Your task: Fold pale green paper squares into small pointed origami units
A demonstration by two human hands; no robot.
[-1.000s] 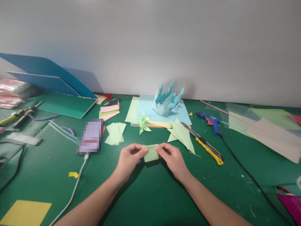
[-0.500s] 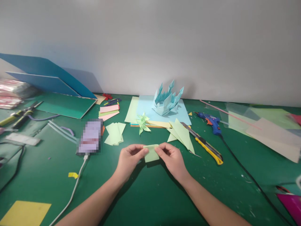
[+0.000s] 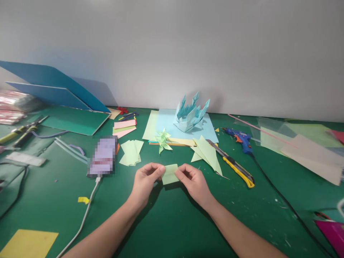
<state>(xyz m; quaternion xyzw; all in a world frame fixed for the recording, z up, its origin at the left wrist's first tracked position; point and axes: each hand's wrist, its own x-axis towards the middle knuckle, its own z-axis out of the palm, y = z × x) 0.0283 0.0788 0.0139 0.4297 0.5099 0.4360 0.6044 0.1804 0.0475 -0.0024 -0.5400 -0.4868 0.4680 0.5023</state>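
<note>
Between my two hands is a small pale green piece of paper [image 3: 170, 175], with a faint crease running across its upper part. My left hand [image 3: 145, 182] pinches its left edge between thumb and fingers. At the opposite edge, my right hand [image 3: 195, 184] pinches it the same way. Beyond the hands lies a folded green paper flower [image 3: 163, 140]. Loose pale green paper pieces [image 3: 130, 152] are stacked to the left, and pointed green scraps [image 3: 208, 152] lie to the right. Farther back, a light blue folded paper crown shape [image 3: 189, 116] stands on blue and green sheets [image 3: 151, 125].
A yellow box cutter [image 3: 239, 170] and a blue glue gun [image 3: 243, 139] with its cord lie to the right. On the left are a phone [image 3: 103, 156] on a white cable, pliers [image 3: 28, 132] and blue boards [image 3: 48, 95]. A yellow sheet [image 3: 29, 243] lies front left.
The green paper has shifted slightly left and tilted, and more of its upper part shows. My fingers have moved a little along its edges while still pinching it.
</note>
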